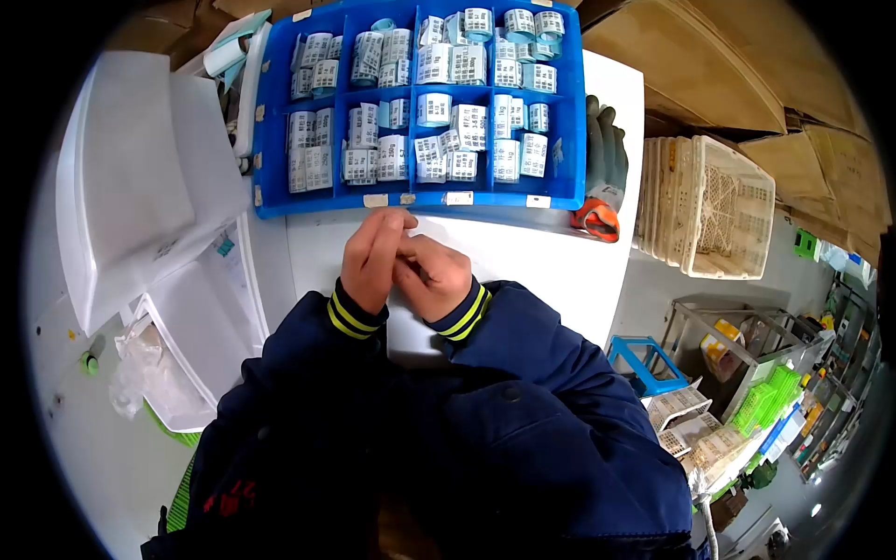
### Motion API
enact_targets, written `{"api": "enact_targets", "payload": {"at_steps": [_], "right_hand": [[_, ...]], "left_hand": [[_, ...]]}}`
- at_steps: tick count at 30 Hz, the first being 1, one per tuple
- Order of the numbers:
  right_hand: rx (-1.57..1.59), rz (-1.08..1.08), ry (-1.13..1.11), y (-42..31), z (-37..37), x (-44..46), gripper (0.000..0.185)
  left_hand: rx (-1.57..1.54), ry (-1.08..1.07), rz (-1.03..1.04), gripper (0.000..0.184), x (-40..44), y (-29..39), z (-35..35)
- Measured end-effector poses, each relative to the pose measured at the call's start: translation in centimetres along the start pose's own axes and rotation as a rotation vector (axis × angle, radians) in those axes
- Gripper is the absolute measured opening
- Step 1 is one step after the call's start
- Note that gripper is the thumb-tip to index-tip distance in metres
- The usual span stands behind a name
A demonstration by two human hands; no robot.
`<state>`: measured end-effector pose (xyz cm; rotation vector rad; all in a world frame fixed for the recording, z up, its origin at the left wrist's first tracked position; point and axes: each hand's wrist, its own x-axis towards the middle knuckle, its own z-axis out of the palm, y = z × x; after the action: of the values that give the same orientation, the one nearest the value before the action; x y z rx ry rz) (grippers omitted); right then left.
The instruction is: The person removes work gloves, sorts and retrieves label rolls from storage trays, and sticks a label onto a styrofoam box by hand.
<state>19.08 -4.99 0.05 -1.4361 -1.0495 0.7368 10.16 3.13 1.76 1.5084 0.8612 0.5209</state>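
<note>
My left hand (pixel 371 261) and my right hand (pixel 435 277) meet over the white table (pixel 523 271), just in front of a blue divided tray (pixel 420 199). The fingers of both are curled and pressed together, touching one another. Whatever may be between them is hidden. Rolls of printed labels (pixel 392 157) fill the tray's compartments, some upright and some leaning, with black print on white and pale blue backing. Small paper tags (pixel 459 198) are stuck along its near rim.
Right of the tray lie dark work gloves (pixel 607 154) with an orange cuff (pixel 597 219). Nested cream plastic crates (pixel 728 210) stand beyond the table's right edge, below cardboard boxes (pixel 681 56). To the left are white bins (pixel 131 177) and a clear plastic bag (pixel 149 369).
</note>
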Motion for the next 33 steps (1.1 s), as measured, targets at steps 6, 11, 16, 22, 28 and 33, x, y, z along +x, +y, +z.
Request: {"api": "enact_targets", "payload": {"at_steps": [6, 11, 16, 22, 28, 33], "right_hand": [[0.413, 0.144, -0.042, 0.0, 0.5, -0.1, 0.040], [0.505, 0.220, -0.032, 0.3, 0.8, -0.1, 0.039], [0.458, 0.260, -0.187, 0.6, 0.0, -0.1, 0.019], [0.373, 0.235, -0.395, 1.3, 0.2, -0.1, 0.010], [0.372, 0.292, -0.457, 0.8, 0.0, 0.0, 0.016], [0.413, 0.424, -0.389, 0.9, 0.1, -0.2, 0.016]], "left_hand": [[0.072, 0.062, -0.057, 0.027, -0.1, -0.2, -0.4], [0.045, 0.197, -0.132, 0.023, 0.1, 0.0, -0.7], [0.003, 0.239, -0.175, 0.019, 0.0, -0.9, -2.1], [0.266, 0.284, 0.139, 0.017, -1.3, 1.7, -0.3], [0.081, 0.203, 0.104, 0.023, -2.3, 1.5, -0.1], [0.149, 0.103, 0.174, 0.027, -2.8, 1.7, -0.3]]}}
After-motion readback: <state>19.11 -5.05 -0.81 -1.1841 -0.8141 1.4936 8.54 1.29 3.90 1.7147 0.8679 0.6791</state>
